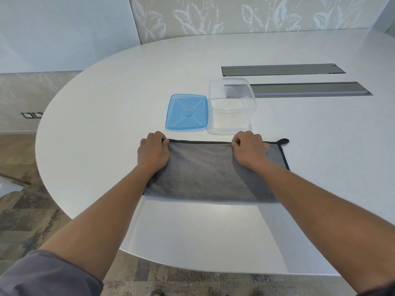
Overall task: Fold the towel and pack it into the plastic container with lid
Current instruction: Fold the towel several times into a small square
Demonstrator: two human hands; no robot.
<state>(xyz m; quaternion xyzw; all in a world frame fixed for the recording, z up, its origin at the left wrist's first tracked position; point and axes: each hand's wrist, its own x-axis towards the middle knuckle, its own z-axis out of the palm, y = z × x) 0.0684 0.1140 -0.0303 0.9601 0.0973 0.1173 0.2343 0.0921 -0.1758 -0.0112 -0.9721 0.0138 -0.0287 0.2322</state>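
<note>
Towel (205,174) lies folded flat on the white table (106,103) as I watch, left hand (153,152) and right hand (249,148) each pinching its far edge, with the blue lid (187,112) and clear container (232,106) just beyond.

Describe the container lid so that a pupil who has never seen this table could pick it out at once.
On the white oval table, look just beyond the grey towel that both hands grip. The lid lies flat there, left of the clear container. It is the only blue thing.
</note>
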